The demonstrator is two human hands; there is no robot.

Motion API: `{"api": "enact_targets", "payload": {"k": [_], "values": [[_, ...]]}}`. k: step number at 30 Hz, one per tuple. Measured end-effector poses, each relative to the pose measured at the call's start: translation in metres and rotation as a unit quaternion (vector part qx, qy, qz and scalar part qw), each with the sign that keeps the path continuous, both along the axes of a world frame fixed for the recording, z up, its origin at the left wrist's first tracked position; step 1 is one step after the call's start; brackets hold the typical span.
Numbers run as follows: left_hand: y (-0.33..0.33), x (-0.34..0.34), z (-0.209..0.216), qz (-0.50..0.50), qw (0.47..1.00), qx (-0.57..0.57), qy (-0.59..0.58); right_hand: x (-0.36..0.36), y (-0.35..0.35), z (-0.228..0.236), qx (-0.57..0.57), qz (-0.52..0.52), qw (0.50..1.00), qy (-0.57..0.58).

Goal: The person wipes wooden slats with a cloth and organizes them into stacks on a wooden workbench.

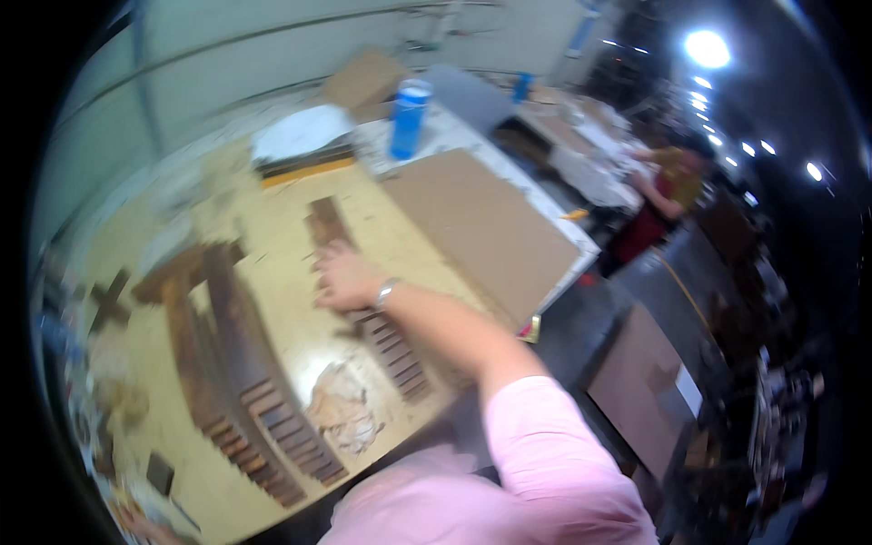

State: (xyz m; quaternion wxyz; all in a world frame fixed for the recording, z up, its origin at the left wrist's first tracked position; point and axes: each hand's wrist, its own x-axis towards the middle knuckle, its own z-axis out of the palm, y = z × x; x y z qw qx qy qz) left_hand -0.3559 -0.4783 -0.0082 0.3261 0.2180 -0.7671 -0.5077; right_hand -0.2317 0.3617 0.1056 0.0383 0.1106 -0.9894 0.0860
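My right hand (345, 278) reaches over the table, its fingers bent over a dark brown wooden board (397, 356) with a row of slots at its near end. The hand covers the board's middle. A wrinkled, stained cloth (343, 407) lies to the left of this board. Further left rest more long dark wooden pieces, among them a slotted board (289, 427) and a curved piece (195, 363) with notches at its near end. At the lower left rim shows a blurred part of my left hand (150, 527), fingers unclear, near a small dark block (161, 473).
A dark wooden cross piece (110, 300) lies at the far left of the yellowish table (272, 227). Toward the back are a white-topped stack (302, 136), a blue canister (411, 120) and a brown flat sheet (486, 227). Another person (668, 191) works at the right.
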Motion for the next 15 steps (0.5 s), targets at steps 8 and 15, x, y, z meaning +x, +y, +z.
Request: {"api": "enact_targets", "payload": {"k": [8, 15], "values": [[0.325, 0.152, 0.114, -0.280, 0.957, 0.068, 0.040, 0.008, 0.035, -0.015, -0.055, 0.053, 0.996, 0.048], [0.549, 0.254, 0.119, -0.400, 0.907, 0.133, 0.006, -0.001, 0.058, -0.010, -0.076, 0.208, 0.975, 0.008]]}}
